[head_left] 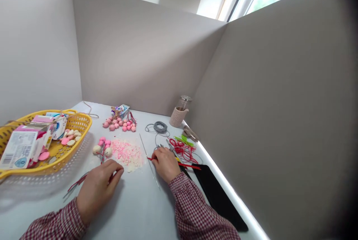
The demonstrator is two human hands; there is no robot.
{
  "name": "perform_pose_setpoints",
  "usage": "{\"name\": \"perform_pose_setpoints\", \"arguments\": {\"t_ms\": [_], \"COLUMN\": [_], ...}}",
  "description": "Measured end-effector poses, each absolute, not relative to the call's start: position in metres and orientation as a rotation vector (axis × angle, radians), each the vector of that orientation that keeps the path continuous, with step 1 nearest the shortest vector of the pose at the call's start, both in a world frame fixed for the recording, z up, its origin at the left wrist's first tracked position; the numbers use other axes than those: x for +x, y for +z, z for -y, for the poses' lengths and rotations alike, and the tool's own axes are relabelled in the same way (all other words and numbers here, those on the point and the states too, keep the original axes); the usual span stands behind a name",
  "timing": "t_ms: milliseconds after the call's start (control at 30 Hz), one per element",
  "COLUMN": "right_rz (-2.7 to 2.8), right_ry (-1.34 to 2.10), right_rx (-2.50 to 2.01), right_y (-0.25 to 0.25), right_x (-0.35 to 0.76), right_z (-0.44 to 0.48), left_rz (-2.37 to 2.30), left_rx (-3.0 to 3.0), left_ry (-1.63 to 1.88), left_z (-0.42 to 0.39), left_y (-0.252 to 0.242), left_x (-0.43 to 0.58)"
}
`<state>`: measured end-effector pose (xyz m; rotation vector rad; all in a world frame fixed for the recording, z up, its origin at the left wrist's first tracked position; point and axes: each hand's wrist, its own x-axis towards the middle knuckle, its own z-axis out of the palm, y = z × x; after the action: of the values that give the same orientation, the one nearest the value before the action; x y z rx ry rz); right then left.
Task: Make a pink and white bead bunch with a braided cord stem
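Note:
My left hand [99,187] rests low on the table, thumb and forefinger tips together; what they hold, if anything, is hidden. Dark red cords [78,182] show beside it, and a bunch of pink and cream balls [102,147] lies just beyond. With pinched fingers, my right hand [166,163] holds a red strip [190,165], whose short end touches a thin metal rod [144,145]. Pink and white crumbs [127,153] are spread between the hands. Scissors [172,148] lie partly hidden behind my right hand, near tangled red cord [184,150].
A yellow basket [87,126] with boxes and discs stands at left. Pink balls [112,127] lie at the back, near coiled grey cord [160,127] and a glass jar [179,115]. A black flat object [220,197] is beside my right forearm. Grey partitions [145,53] enclose the table.

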<state>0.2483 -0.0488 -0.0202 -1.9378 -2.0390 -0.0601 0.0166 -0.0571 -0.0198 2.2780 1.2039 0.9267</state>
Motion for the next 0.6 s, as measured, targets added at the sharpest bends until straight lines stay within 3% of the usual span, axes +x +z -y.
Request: {"name": "perform_pose_setpoints", "arguments": {"t_ms": [200, 400, 600], "right_rz": [1.964, 2.039, 2.075], "right_ry": [-0.086, 0.280, -0.103], "right_rx": [-1.847, -1.421, -1.351], "right_y": [0.001, 0.015, 0.008], "right_x": [0.236, 0.192, 0.162], "right_z": [0.054, 0.064, 0.075], "left_rz": [-1.199, -1.027, -1.019], "left_rx": [2.027, 1.423, 1.244], "left_ry": [1.004, 0.971, 1.016], "left_z": [0.055, 0.051, 0.044], "left_y": [-0.018, -0.016, -0.018], "left_x": [0.018, 0.024, 0.019]}}
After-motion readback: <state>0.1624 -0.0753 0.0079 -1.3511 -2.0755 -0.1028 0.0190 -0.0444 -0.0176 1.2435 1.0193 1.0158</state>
